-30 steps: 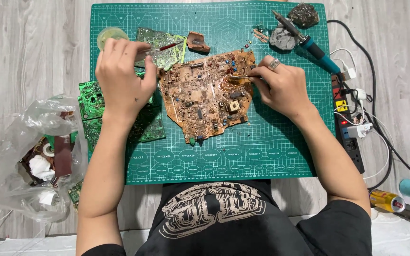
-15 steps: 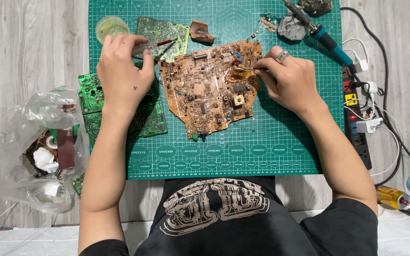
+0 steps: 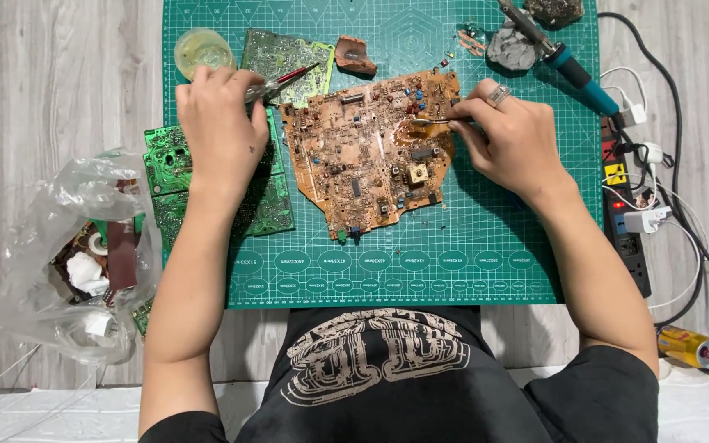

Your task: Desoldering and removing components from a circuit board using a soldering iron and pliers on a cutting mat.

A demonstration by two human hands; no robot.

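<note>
A green cutting mat (image 3: 453, 271) with a printed grid lies on a pale grey wood-grain surface (image 3: 51, 82), and everything else is placed around it. Near the mat's middle lies an orange-brown circuit board (image 3: 371, 156), flat, with a jagged, broken outline and a dense scatter of small parts on its face.

The left hand (image 3: 223, 131) rests over the mat's left edge, its fingers closed around a pair of red-handled pliers (image 3: 285, 82) whose tips point toward the board's upper left corner. Under and beside that hand lie green circuit boards (image 3: 260, 197), glossy and flat, partly overhanging the mat's left edge. The right hand (image 3: 506, 135), wearing a ring, sits just right of the orange board and pinches slim metal tweezers (image 3: 432, 121) whose tips touch the board's upper right part.

At the mat's top edge stand a small round yellowish dish (image 3: 203, 51) and another green board (image 3: 289, 53); a blue-handled soldering iron (image 3: 564, 57) lies slanted at the top right corner. The mat's lower strip, nearest the person, is bare.

Left of the mat, a crumpled clear plastic bag (image 3: 67, 246) holds scraps. Right of it, a black power strip (image 3: 625, 205) with white plugs and loose cables runs along the edge.
</note>
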